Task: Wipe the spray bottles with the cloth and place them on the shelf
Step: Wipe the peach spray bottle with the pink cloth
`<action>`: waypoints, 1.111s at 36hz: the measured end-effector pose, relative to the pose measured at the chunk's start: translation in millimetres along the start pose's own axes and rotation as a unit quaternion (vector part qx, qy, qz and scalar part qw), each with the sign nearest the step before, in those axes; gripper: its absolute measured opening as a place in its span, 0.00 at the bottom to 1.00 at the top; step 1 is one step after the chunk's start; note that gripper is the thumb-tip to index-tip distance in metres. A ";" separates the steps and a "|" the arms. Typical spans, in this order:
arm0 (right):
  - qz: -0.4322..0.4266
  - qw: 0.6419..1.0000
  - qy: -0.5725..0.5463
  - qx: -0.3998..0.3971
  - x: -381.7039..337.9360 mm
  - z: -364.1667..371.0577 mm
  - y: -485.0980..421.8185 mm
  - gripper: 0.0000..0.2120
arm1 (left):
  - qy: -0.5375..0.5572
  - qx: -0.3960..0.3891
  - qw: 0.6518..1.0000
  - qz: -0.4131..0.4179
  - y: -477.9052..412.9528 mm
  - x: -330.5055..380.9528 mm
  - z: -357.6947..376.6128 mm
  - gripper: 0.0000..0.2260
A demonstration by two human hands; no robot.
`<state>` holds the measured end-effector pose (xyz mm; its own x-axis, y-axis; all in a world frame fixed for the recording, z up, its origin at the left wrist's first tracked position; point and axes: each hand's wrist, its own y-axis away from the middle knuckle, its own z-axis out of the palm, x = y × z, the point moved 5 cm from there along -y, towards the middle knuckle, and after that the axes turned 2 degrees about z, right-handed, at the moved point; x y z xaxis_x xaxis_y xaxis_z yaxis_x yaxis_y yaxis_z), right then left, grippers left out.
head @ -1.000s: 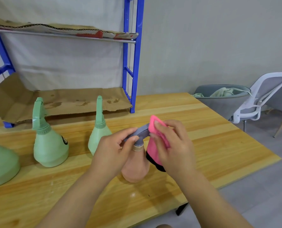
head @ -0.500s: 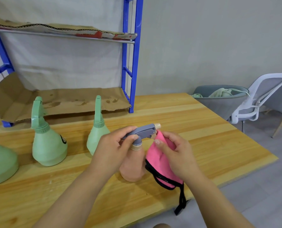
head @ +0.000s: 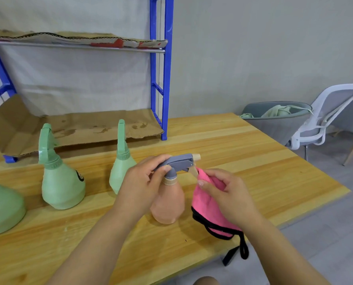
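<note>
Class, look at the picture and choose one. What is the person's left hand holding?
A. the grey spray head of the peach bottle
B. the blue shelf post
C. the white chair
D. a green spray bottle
A: the left hand grips the grey spray head of the peach bottle, which stands on the table, while the right hand holds the pink cloth.

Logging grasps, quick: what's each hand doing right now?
Left hand: grips the peach spray bottle by its head.
Right hand: pinches the pink cloth.
</note>
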<state>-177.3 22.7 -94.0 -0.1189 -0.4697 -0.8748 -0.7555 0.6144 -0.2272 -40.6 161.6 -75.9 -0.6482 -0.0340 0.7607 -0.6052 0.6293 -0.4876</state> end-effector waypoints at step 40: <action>-0.094 0.991 0.053 0.085 -17.8 -1.1 34.6 0.17 | 0.114 0.040 0.992 -0.035 12.7 23.2 -20.3 0.17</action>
<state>-202.0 51.6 -85.9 -0.0609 -0.6446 -0.7621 -0.6526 0.6034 -0.4583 -53.9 184.5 -55.8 -0.4870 0.1070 0.8668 -0.6854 0.5683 -0.4552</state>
